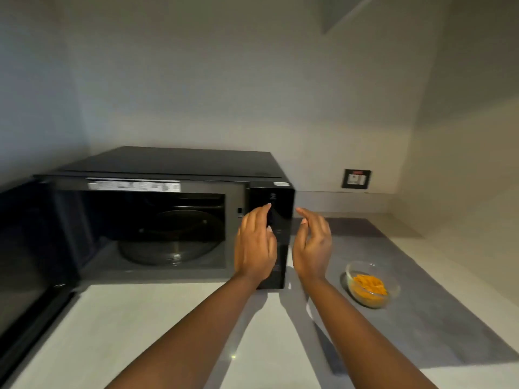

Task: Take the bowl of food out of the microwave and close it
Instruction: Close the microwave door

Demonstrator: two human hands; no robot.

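A black microwave (174, 167) stands on a pale counter with its door (25, 262) swung wide open to the left. Inside, only the glass turntable (171, 248) shows. A clear glass bowl (373, 284) holding orange food sits on the counter to the right of the microwave. My left hand (255, 245) hovers in front of the microwave's control panel (276, 200), fingers apart, holding nothing. My right hand (313, 242) is just right of the panel, palm facing left, also empty. Both hands are apart from the bowl.
The counter (140, 332) runs from front left to back right, with a grey shadowed stretch under the bowl. A wall socket (356, 179) sits on the back wall to the right. A side wall closes the corner at the right.
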